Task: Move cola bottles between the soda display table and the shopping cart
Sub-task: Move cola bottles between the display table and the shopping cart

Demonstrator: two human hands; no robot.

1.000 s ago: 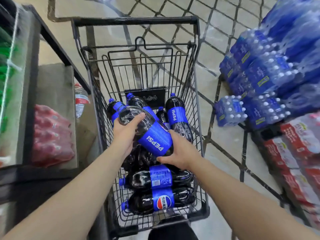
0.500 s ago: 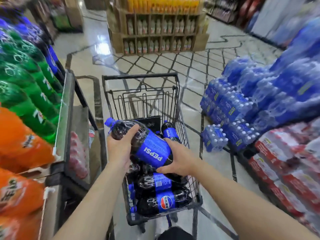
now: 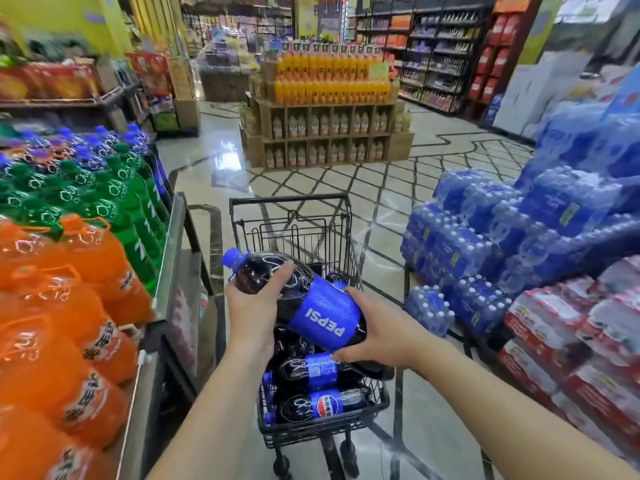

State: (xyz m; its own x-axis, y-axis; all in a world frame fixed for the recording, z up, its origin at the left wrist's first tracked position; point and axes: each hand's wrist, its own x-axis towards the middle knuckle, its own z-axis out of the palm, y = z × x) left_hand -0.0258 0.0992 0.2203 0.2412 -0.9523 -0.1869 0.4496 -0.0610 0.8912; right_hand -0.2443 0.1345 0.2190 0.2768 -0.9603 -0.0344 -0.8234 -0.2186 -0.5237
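I hold a large Pepsi cola bottle (image 3: 311, 306) with a blue cap and blue label above the black wire shopping cart (image 3: 291, 202), tilted with its cap up and to the left. My left hand (image 3: 252, 306) grips its neck end and my right hand (image 3: 377, 327) cups its base. More cola bottles (image 3: 320, 405) lie on their sides in the cart below. The soda display table (image 3: 169, 258) stands at the left, packed with orange bottles (image 3: 79, 299), green bottles (image 3: 114, 202) and blue-capped bottles at its far end.
Blue shrink-wrapped water packs (image 3: 485, 237) and red-labelled packs (image 3: 571, 341) are stacked on the right, close to the cart. A juice display stand (image 3: 325, 116) rises across the tiled aisle ahead. Shelving lines the back of the store.
Both hands have lifted the cola bottle up out of the cart. My view has tilted up from the cart to the display table and the aisle.
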